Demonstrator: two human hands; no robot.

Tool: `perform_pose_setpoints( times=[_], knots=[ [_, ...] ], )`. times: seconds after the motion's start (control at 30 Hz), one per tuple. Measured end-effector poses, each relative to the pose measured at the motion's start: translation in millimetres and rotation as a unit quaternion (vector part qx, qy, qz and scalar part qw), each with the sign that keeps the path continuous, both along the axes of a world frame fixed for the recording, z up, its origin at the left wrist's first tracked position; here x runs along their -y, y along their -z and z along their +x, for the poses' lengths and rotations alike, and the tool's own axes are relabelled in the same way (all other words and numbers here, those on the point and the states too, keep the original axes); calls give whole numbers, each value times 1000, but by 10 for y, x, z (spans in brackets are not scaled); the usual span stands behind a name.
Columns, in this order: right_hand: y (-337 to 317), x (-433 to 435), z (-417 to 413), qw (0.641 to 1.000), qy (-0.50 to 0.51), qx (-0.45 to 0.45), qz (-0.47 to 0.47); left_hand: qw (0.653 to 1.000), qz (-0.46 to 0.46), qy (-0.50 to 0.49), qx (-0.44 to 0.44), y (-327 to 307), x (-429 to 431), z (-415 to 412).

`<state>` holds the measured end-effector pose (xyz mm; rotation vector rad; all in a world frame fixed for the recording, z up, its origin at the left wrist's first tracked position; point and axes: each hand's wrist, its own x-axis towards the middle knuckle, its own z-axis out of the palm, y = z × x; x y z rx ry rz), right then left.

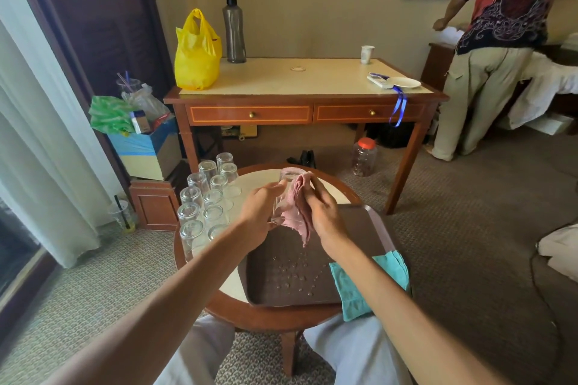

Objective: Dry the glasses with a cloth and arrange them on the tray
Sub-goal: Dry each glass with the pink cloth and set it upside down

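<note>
- The left hand [261, 209] has its fingers [275, 187] wrapped round a clear glass [286, 178] and clamped on its wall. The glass is held in the air, tilted, with its mouth pointing away from the person.
- The right hand [325, 212] has its fingers closed on a pink cloth [297, 212]. One bunched end is pressed into the mouth of the glass, and the loose end hangs below the fingers.
- The step in hand looks like drying the inside of this glass. It is probably an early one, since the tray [266, 291] under the fingers carries no glasses.
- To do it well, turn the glass with the left fingers while the right fingers hold the cloth against the inner wall.
- Push the cloth down to the bottom, then wipe the outside and the base.
- Grip firmly without squeezing, as wet glass is likely to be slippery.
- Water drops [291, 275] lie on the tray nearer the person than the fingers. They are best wiped off first, or a dried rim set there would get wet again.
- A teal cloth [353, 291] lies on the round counter [230, 284] beside the tray, on the near side of the right fingers.
- The upturned glasses [203, 197] stand in rows just left of the left fingers. The left forearm passes close over the nearest ones, so it should be moved with care.
</note>
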<state>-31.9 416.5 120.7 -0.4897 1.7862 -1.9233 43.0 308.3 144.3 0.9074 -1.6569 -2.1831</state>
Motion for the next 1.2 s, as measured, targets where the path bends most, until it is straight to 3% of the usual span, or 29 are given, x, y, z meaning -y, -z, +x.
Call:
perform_pose_setpoints(
  times=[0.1, 0.27, 0.43, 0.5, 0.63, 0.83, 0.93, 1.07, 1.2],
  knots=[
    [-92, -9, -18, 1000, 10, -7, -24, 1000, -3, 21, -10, -57, -139, 0],
    [-267, 50, 19, 998, 16, 51, -36, 982, -188, 6, -24, -63, -380, -87],
    [-363, 27, 55, 998, 13, 59, -27, 961, -267, -32, -69, 45, -365, -185],
    [-338, 27, 78, 999, -4, 42, -12, 959, -261, -64, -86, -64, -360, -159],
    [-302, 31, 197, 998, -52, -42, 16, 975, -166, -92, -115, -227, -255, -109],
    [-388, 116, 229, 985, -23, -169, 1, 980, -114, -102, -128, -246, -229, -61],
    [-558, 133, 152, 992, 9, -128, -15, 979, -120, -79, -143, -278, -279, -21],
    [-643, 197, 89, 999, 33, 13, -34, 954, -273, -87, -84, -195, -254, -64],
    [-544, 220, 249, 1000, 3, 18, 20, 958, -225, -144, -101, -307, -196, -9]
  ],
)
